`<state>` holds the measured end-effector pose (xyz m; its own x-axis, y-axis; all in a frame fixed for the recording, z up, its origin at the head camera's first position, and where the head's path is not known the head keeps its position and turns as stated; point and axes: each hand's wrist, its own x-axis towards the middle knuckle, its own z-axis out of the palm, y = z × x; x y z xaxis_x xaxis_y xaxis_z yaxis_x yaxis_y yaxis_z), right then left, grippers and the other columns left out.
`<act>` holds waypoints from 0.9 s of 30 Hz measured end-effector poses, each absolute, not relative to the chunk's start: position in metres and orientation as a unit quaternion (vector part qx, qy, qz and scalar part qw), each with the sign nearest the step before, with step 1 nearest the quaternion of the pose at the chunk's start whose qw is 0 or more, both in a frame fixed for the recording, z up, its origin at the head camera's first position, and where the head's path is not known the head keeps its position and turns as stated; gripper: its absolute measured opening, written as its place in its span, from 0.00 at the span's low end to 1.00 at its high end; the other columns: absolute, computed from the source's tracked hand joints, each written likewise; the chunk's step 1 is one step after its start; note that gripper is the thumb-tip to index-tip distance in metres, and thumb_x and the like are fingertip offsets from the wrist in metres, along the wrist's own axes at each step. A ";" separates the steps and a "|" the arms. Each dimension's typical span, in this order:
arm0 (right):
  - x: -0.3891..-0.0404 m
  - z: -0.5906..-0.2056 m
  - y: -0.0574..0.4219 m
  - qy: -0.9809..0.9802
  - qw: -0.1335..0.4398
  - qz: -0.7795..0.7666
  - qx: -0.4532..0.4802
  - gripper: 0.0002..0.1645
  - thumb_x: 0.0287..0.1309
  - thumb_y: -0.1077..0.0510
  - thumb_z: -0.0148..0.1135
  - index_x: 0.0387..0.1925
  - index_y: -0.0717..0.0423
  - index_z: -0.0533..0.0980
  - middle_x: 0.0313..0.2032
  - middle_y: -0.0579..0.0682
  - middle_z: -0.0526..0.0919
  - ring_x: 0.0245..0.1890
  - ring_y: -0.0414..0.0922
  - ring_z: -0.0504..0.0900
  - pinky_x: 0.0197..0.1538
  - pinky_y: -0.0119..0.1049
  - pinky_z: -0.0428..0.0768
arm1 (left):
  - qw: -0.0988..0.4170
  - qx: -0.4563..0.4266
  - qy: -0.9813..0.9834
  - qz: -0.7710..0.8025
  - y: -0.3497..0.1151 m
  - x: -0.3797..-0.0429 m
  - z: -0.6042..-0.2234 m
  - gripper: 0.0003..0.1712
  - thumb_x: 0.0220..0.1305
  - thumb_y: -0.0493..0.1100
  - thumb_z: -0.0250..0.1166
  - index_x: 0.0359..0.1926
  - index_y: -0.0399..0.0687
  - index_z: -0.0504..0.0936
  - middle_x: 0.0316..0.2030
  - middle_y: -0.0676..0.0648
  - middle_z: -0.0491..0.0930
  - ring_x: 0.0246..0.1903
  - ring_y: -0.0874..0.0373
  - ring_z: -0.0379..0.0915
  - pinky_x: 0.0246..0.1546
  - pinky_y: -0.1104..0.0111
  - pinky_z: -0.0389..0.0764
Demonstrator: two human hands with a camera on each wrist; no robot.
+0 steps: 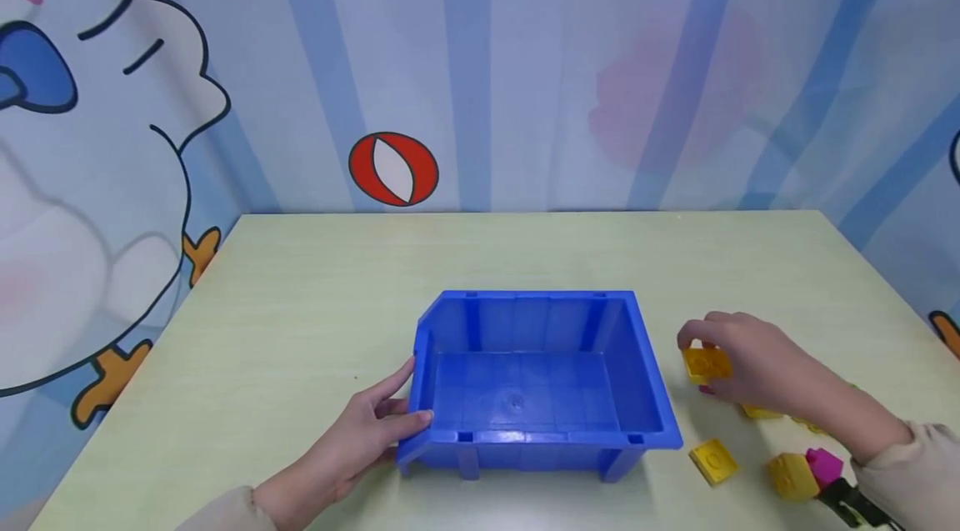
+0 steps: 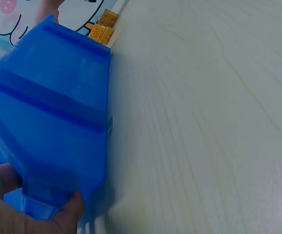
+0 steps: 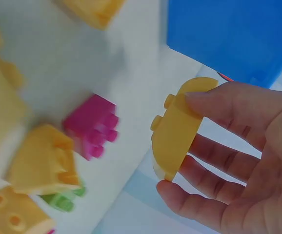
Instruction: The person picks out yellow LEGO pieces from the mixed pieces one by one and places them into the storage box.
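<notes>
A rounded yellow studded toy brick (image 1: 707,364) is being held above the table, just to the right of the blue bin and apart from it. The right hand (image 1: 757,360) is pinching it, the thumb pressing one face and the fingertips supporting the opposite side. The left hand (image 1: 363,435) is gripping the left end of the blue plastic storage bin (image 1: 517,398), its thumb lying over the rim near the front corner. The bin is standing upright on the table, its open top facing up.

Below the right hand, a square yellow brick (image 1: 714,462) is lying near the bin's front right corner. Farther right, a chunky yellow block (image 1: 792,477) is sitting beside a magenta brick (image 1: 824,467), next to the right sleeve (image 1: 911,473). More yellow pieces are showing partly behind the right forearm. In the right wrist view, a green brick (image 3: 65,200) is peeking out from behind a yellow one.

The pale wood-grain table (image 1: 300,306) is reaching back to a blue-striped cartoon backdrop (image 1: 517,56), where a red-and-white ball print (image 1: 393,169) is showing.
</notes>
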<state>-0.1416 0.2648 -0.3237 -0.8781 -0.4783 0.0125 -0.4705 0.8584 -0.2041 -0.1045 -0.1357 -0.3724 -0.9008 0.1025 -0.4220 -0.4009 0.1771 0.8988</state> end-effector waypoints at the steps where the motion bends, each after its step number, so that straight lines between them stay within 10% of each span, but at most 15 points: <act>1: -0.143 -0.321 0.263 0.963 0.020 -0.102 -0.248 0.24 0.31 0.64 0.79 0.35 0.51 0.77 0.30 0.44 0.77 0.32 0.45 0.76 0.33 0.42 0.81 | 0.199 -0.102 0.741 0.633 -0.136 -0.105 -0.373 0.43 0.57 0.36 0.67 0.70 0.51 0.57 0.52 0.31 0.71 0.45 0.42 0.76 0.41 0.50 0.80; 27: -0.178 -0.245 0.204 0.946 -0.011 -0.056 -0.321 0.23 0.35 0.70 0.75 0.37 0.53 0.79 0.32 0.49 0.79 0.34 0.48 0.78 0.34 0.43 0.82 | 0.201 -0.090 0.737 0.639 -0.139 -0.106 -0.376 0.42 0.57 0.36 0.66 0.70 0.52 0.57 0.53 0.31 0.70 0.47 0.42 0.74 0.41 0.49 0.79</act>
<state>-0.1777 0.2041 -0.2453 -0.7942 -0.6051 0.0566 -0.6075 0.7882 -0.0980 -0.1059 -0.1387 -0.3764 -0.9027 0.1248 -0.4117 -0.3897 0.1681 0.9055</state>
